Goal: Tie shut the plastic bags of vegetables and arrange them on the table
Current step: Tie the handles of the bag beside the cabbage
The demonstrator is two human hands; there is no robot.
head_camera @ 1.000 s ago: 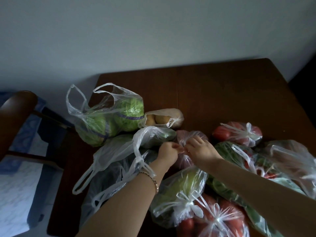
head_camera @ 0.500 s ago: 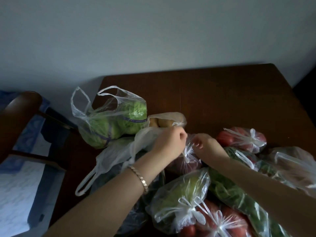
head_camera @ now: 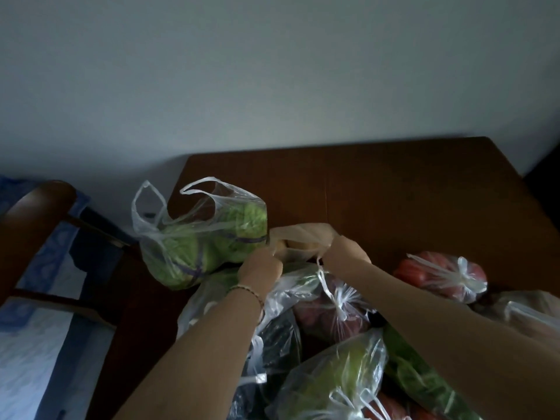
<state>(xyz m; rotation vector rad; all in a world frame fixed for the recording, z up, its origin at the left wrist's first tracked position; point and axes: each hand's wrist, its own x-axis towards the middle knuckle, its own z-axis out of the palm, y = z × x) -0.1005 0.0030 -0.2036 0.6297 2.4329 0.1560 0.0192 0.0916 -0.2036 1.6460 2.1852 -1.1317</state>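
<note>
Both hands are on the small tan potato bag (head_camera: 298, 234). The left hand (head_camera: 262, 268) is curled tight on the plastic at its near left edge, and the right hand (head_camera: 347, 250) is bunched around the plastic on its right side, so each one has a firm hold on the bag's mouth. You can just make out a couple of pale potatoes (head_camera: 289, 244) through the film between the two fists. The bag sits on the dark wooden table (head_camera: 394, 189), right up against the big clear cabbage bag (head_camera: 209, 247) on its left. That one has green cabbage heads inside and both handles sticking up loose, not tied. Just in front of the hands there's a knotted bag of something reddish-purple (head_camera: 330, 316), can't tell what exactly. Off to the right is a tied bag of tomatoes (head_camera: 439, 275). Under the left forearm is a clear bag with greens (head_camera: 218, 286), its handles loose, and next to it a bag of something very dark (head_camera: 280, 338). Closer to the camera there's a knotted bag with a pale green vegetable (head_camera: 333, 380) and a bag of dark green stuff (head_camera: 424, 386) beside it under the right arm. There's a thin bracelet (head_camera: 248, 291) on the left wrist. A wooden chair (head_camera: 33, 225) sits off the table's left side.
</note>
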